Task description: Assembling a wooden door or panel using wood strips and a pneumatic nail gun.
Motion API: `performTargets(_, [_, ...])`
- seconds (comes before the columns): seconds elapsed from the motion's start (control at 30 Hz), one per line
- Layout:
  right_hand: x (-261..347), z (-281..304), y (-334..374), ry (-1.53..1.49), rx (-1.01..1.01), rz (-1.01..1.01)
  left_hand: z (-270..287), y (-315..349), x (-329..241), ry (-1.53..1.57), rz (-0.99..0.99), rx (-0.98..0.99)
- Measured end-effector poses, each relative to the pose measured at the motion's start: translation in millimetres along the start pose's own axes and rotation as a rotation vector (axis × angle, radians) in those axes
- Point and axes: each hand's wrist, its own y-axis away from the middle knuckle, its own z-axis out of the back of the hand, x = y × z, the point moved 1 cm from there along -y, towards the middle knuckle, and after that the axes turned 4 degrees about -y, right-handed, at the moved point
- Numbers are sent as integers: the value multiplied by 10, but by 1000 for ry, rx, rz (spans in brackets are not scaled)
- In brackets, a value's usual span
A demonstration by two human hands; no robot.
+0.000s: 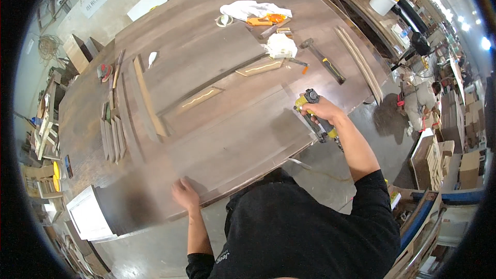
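My right hand point(323, 111) is wrapped round the grip of a yellow-and-black nail gun point(316, 119), held over the right end of a flat brown board point(232, 137). At the board's near left corner rests my left hand point(185, 194), open with nothing in it. Two short wood strips, one at the board's far side point(201, 98) and another point(261, 67) farther right, each bear a wavy pale line of what looks like glue. A hammer point(325, 62) with a black-and-yellow handle lies beyond the nail gun.
Several narrow wood strips point(113, 137) lie at the left, near a red-and-grey tool point(105, 72). White cloths point(253, 9), a crumpled white wad point(281, 45) and long strips point(359, 64) are farther back. A white panel point(90, 214) sits front left. Another person point(421, 101) crouches at right.
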Motion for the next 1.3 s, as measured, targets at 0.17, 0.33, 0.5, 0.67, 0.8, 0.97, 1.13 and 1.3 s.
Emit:
performTargets(0.17, [-186,52,92,34,-19,-69,-107,-33,124,10,33,40])
performTargets(0.33, [-227,45,96,59,-12,-29,-165,-21,186,21,-3,8])
performTargets(0.5, [-122,8,225,14,-46,-31,-78,-52,125,18,50,91])
performTargets(0.67, [-188,102,77,65,-30,-23,-46,29,334,37,28,37])
performTargets(0.8, [-504,330,-225,140,-211,3,86,207,249,102,100,136])
performTargets(0.97, [-666,520,-320,217,-330,41,110,466,231,75,114,113])
performTargets(1.13, [-470,375,-449,229,-367,144,228,662,251,101,195,91])
performTargets(1.3, [-674,786,-1059,456,-418,128,256,651,253,93,179,63])
